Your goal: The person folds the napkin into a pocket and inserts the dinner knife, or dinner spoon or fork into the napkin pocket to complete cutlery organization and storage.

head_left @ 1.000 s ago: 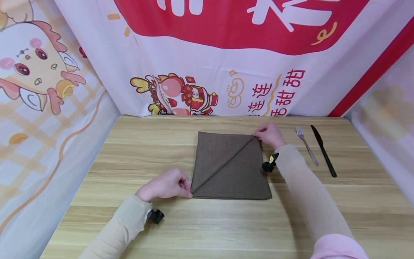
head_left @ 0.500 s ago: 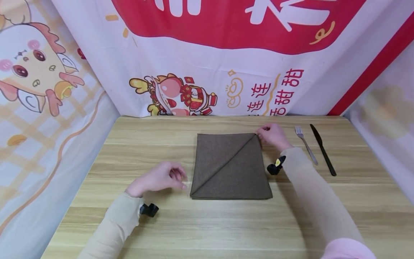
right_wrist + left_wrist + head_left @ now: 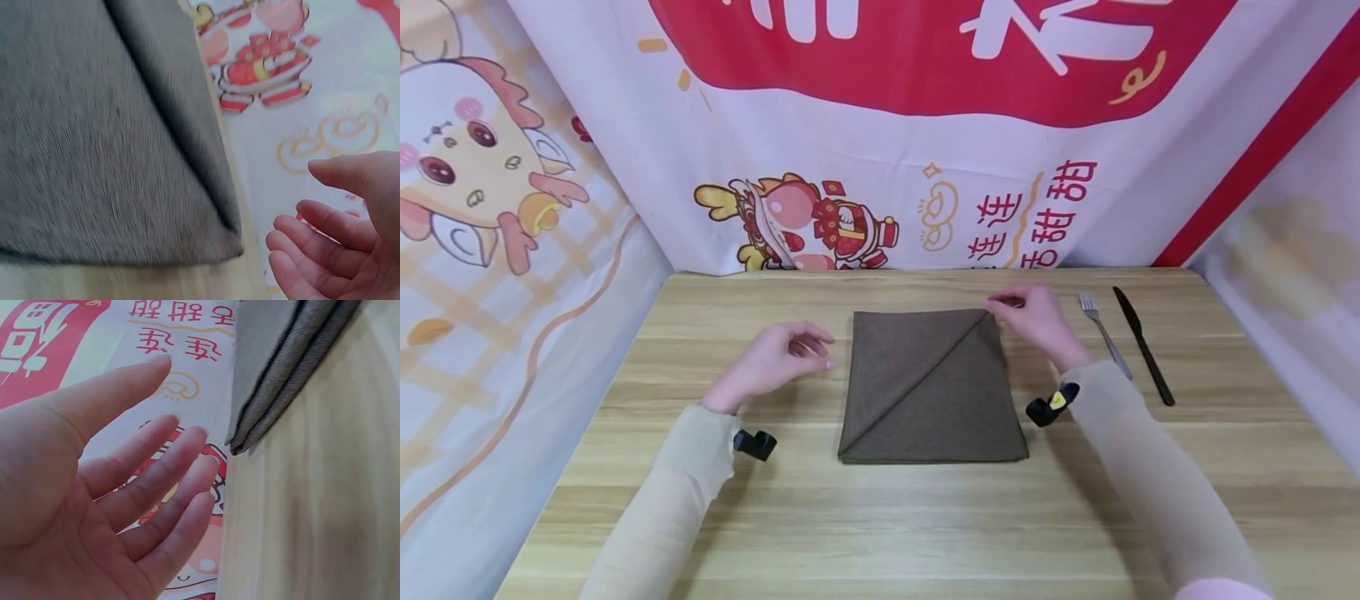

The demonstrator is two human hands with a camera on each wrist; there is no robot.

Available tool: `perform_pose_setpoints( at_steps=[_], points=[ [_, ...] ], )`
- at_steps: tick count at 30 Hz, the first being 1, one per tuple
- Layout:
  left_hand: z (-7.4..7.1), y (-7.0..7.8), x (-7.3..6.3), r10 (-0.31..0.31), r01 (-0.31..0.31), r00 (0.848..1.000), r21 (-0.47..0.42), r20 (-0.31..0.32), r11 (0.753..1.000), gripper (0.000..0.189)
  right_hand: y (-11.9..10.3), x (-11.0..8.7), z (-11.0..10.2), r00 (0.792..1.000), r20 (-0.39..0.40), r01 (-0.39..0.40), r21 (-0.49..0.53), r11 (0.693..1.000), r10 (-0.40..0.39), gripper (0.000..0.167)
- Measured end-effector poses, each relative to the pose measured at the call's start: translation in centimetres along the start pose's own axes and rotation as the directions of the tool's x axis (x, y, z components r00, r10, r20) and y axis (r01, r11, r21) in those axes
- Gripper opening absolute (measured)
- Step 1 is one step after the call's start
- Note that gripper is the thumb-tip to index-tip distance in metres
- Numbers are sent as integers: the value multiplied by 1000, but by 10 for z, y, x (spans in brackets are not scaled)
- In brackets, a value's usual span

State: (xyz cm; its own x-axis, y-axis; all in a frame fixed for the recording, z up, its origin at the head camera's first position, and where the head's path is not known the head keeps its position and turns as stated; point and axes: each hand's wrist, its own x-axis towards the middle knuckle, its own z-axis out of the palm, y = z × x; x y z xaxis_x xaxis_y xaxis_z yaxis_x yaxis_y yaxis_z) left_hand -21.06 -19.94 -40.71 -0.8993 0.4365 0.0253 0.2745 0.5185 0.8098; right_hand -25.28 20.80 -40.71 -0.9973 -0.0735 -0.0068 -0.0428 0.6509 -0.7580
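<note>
A brown cloth napkin (image 3: 932,392), folded into a square, lies flat on the wooden table. One diagonal fold runs from its near left corner to its far right corner. My left hand (image 3: 778,358) hovers beside the napkin's left edge, fingers relaxed and holding nothing. In the left wrist view, the stacked layers of the napkin (image 3: 294,369) show beyond the spread fingers (image 3: 156,475). My right hand (image 3: 1037,321) is by the far right corner. The right wrist view shows the thumb and fingers (image 3: 325,250) of that hand apart, with the napkin corner (image 3: 206,244) just beside them.
To the right of the napkin lie a fork (image 3: 1105,333) and a dark knife (image 3: 1144,346), side by side. A printed white and red cloth (image 3: 895,150) hangs along the table's far edge, with more printed cloth (image 3: 512,250) at the left side.
My left hand has let go of the near left corner and moved away along the napkin's left side toward the back. My right hand has loosened from the far right corner, staying close.
</note>
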Motion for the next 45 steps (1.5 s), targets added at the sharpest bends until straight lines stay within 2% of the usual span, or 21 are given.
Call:
perform_pose_setpoints(
  at_steps=[8,16,20,25,28,32,36,41,45],
  points=[
    [-8,3,29,15,-18,998,-48,-68,999,35,-24,-21,12,996,4,90,74,993,-90,40],
    [-16,3,57,28,-33,995,-58,-101,998,39,-47,-47,28,986,86,133,144,981,-146,38],
    [-21,0,69,21,-29,991,-58,-129,998,39,-58,-60,39,972,129,173,164,971,-195,36],
    [-24,-3,81,0,-9,987,-59,-159,998,37,-69,-77,59,942,187,249,167,954,-279,38],
    [-23,-6,87,-18,8,987,-60,-158,998,38,-72,-86,74,915,212,317,150,936,-344,39],
    [-17,-14,93,-35,26,990,-65,-137,998,41,-77,-96,94,875,261,376,167,911,-409,40],
    [-5,-24,97,-43,35,995,-78,-95,996,44,-81,-104,112,839,319,388,216,896,-441,39],
    [10,-34,96,-81,78,995,-51,-55,996,47,-81,-113,128,818,368,386,219,896,-442,39],
    [19,-39,95,-88,86,995,-30,-54,996,47,-81,-116,139,805,386,394,221,892,-451,38]
  ],
)
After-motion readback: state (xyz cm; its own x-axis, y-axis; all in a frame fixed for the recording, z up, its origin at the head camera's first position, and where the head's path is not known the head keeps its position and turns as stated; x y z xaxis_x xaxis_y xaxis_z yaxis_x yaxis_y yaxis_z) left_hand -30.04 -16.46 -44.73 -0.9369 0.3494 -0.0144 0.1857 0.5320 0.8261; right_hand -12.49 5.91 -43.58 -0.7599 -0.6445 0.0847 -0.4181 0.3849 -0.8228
